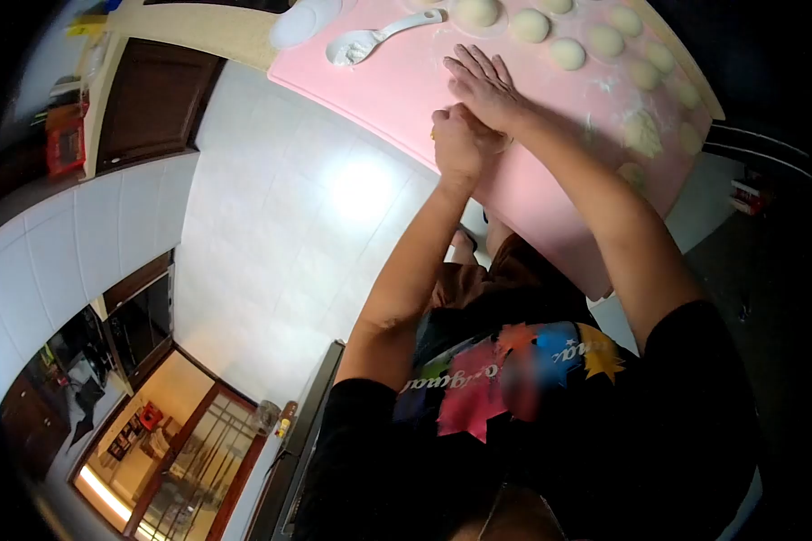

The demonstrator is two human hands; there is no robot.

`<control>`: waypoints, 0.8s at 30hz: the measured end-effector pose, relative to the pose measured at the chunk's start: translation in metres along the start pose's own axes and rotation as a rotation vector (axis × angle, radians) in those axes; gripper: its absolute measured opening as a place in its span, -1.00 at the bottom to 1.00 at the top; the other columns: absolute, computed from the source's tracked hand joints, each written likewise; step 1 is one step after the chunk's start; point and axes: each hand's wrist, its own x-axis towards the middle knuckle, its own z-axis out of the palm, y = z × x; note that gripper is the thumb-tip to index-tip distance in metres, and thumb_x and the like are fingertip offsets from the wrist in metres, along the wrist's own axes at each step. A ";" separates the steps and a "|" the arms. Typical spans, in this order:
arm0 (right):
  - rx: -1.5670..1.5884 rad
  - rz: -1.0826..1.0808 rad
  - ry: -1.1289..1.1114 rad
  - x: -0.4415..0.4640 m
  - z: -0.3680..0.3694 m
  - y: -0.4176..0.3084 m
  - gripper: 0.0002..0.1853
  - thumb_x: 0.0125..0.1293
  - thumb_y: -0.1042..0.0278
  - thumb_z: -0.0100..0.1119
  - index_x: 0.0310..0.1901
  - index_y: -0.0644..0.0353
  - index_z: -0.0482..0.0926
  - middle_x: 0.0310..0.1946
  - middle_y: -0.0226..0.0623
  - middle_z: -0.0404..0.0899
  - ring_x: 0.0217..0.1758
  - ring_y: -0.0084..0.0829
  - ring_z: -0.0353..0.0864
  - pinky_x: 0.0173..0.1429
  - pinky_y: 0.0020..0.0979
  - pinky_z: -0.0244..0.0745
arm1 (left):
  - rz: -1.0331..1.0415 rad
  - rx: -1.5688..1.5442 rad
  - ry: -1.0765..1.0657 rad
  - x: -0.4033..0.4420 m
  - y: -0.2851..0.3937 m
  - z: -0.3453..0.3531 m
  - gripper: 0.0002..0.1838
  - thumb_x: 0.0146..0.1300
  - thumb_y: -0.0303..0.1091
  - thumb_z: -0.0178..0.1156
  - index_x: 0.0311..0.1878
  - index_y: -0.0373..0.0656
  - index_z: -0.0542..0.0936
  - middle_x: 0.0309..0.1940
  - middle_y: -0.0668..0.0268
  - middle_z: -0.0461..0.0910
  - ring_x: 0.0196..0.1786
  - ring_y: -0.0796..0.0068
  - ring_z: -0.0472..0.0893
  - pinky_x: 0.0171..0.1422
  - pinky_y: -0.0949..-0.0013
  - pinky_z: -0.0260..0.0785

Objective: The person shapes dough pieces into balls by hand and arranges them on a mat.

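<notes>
My left hand (pixel 458 149) is closed, its fingers curled near the front edge of the pink mat (pixel 388 99). What it holds, if anything, is hidden under the hands. My right hand (pixel 485 90) lies with fingers stretched out, palm down, just beyond the left and touching it. A white spoon (pixel 383 36) with white powder in its bowl rests on the mat beyond my hands, to the left. Round dough balls (pixel 567 54) sit in loose rows at the far right. A flatter, rough dough piece (pixel 641 134) lies to the right of my right forearm.
A whitish translucent dish or lid (pixel 303 22) stands at the mat's far left corner. Flour marks the mat's right part. Left of the table are pale floor tiles (pixel 280 207) and dark wooden cabinets (pixel 153 104).
</notes>
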 end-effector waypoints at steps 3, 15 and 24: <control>0.648 0.130 -0.109 -0.016 -0.015 -0.012 -0.41 0.54 0.11 -0.14 0.51 0.16 0.20 0.49 -0.13 0.31 0.58 -0.17 0.22 0.63 -0.12 0.00 | 0.076 -0.032 0.193 -0.038 0.012 0.012 -0.32 -0.01 -0.36 0.49 0.19 -0.31 0.45 0.06 -0.04 0.45 0.03 -0.15 0.49 0.18 0.01 0.42; 0.215 0.112 0.020 -0.036 -0.027 -0.003 -0.49 0.42 0.10 0.00 0.34 0.09 0.47 0.47 -0.13 0.31 0.57 -0.04 0.18 0.60 0.16 -0.04 | 0.013 -0.090 -0.041 -0.044 0.002 -0.008 -0.35 0.00 -0.33 0.49 0.17 -0.27 0.46 0.18 -0.06 0.45 0.14 -0.09 0.49 0.15 0.06 0.48; 0.697 0.147 -0.026 0.002 -0.002 -0.005 -0.46 0.38 0.28 0.03 0.39 0.13 0.34 0.45 -0.12 0.35 0.54 -0.06 0.24 0.59 0.07 0.06 | -0.001 -0.042 0.212 -0.031 0.023 0.009 -0.41 0.02 -0.37 0.42 0.11 -0.36 0.43 0.04 -0.06 0.44 0.02 -0.16 0.49 0.11 -0.02 0.47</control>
